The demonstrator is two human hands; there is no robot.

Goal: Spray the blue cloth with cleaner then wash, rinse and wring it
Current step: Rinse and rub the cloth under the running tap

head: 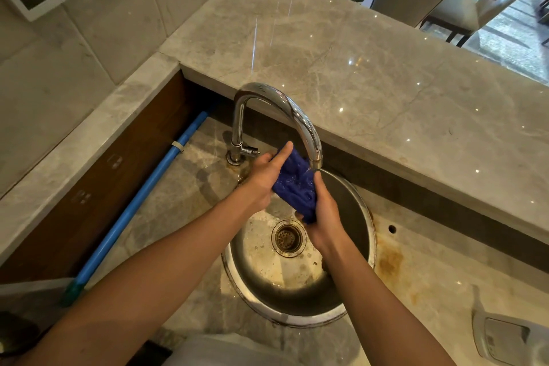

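— What did the blue cloth (297, 187) look like?

— It was deep blue, wet and glistening, bunched into a crumpled, folded wad with ridges and creases across it.

— Where was it?

— It was held above the round steel sink (353, 217), over the far half of the bowl, right under the spout of the chrome faucet (297, 119), with its upper end touching the spout's mouth.

— How did it sit?

— It was tilted, running from upper left down to lower right, with its lower end hanging just above the drain (288, 237).

— What held it?

— The left hand (264, 175) gripped its upper part, and the right hand (323, 211) gripped its lower end.
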